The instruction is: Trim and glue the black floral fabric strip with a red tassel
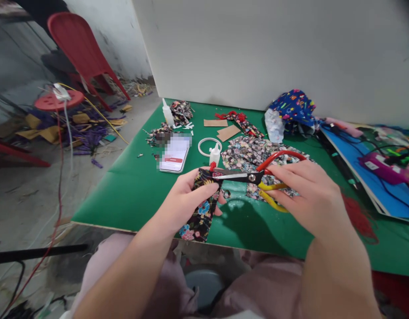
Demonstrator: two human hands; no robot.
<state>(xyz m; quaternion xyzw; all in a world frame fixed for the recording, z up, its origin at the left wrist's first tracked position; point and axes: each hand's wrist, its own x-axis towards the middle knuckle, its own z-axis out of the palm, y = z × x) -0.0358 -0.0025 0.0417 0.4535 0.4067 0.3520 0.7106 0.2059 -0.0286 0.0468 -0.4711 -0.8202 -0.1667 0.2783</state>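
Observation:
My left hand (186,195) pinches a strip of black floral fabric (199,217), which hangs down past the front edge of the table. In my right hand (310,195) is a pair of scissors (252,177) with red and yellow handles. Their blades reach left to the top of the fabric, just above my left thumb; whether they bite into the cloth I cannot tell. Behind the blades stands a small white glue bottle (215,155) beside a white ring (200,147). Patterned cloth (240,153) lies beyond the scissors.
A phone (173,159) lies on the green table (124,177). Further back are another white bottle (167,114), brown card pieces (228,132) and a blue patterned cloth bundle (292,108). At right are a blue board (360,168) and red threads (359,217). A person is behind a red chair (74,40).

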